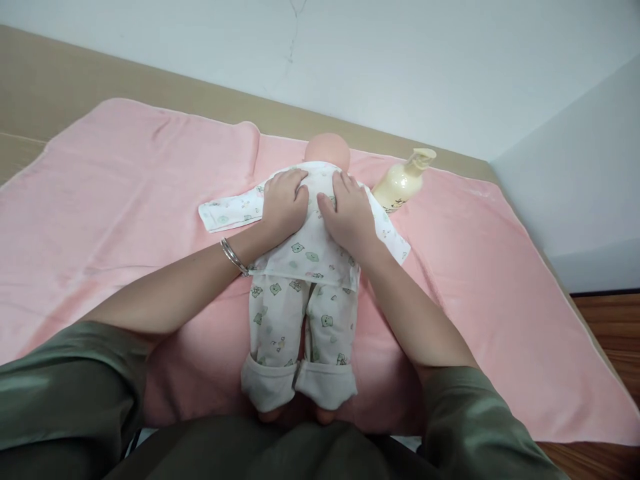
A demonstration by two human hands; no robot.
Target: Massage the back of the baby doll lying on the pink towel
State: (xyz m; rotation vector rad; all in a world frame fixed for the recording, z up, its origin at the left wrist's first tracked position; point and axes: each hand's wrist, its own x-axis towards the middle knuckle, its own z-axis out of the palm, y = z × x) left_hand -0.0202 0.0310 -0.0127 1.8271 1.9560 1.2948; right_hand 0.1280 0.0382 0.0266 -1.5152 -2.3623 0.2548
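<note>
The doll [311,267] before you on the blanket [150,193] already wears shirt [317,227] and trousers [327,320]; what remains cannot be told. Your left hand [284,203] and right hand [353,217] lie flat on the shirt, gripping nothing. The doll's long axis runs away from you, head [327,150] towards the wall [375,67], feet [325,416] nearest you, apparently face down.

Pump bottle [399,185] on pink blanket [500,287], pale wall [400,67] behind

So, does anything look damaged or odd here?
Yes: a thin, jagged dark line, possibly a crack, runs down the pale wall beyond the doll, marring an otherwise plain surface. No spill shows around the pump bottle.
</note>
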